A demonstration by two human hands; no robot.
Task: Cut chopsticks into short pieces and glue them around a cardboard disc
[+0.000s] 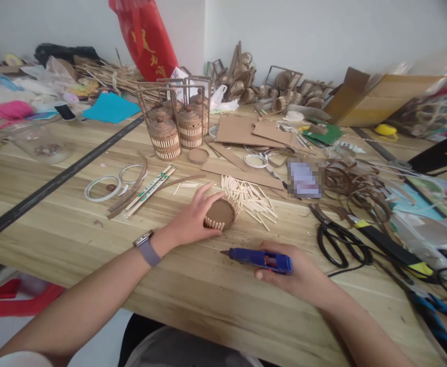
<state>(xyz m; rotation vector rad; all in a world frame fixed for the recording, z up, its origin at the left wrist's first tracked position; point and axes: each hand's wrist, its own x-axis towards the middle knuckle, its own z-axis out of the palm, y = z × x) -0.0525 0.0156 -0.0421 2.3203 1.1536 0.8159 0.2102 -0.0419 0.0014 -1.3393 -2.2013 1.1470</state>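
Note:
My left hand (191, 219), with a watch on its wrist, grips a small round cardboard tray (220, 211) by its side, thumb in front and fingers behind. Short wooden sticks stand upright around part of the tray's rim. In my right hand (284, 265) lies a blue hot glue gun (259, 259), its nozzle pointing left, just in front of the tray and apart from it. Behind the tray, a loose pile of short wooden sticks (248, 196) spreads over the table. Several finished lidded baskets (164, 140) with tall handles stand further back.
Black scissors (340, 239), a yellow-and-black cutter (392, 247) and blue-handled pliers (433, 311) lie at the right. Brown strips (349, 178) are heaped behind them. White tape rolls (103, 188) and wrapped chopsticks (149, 191) lie left. Cardboard sheets (242, 130) and an open box (380, 99) sit behind.

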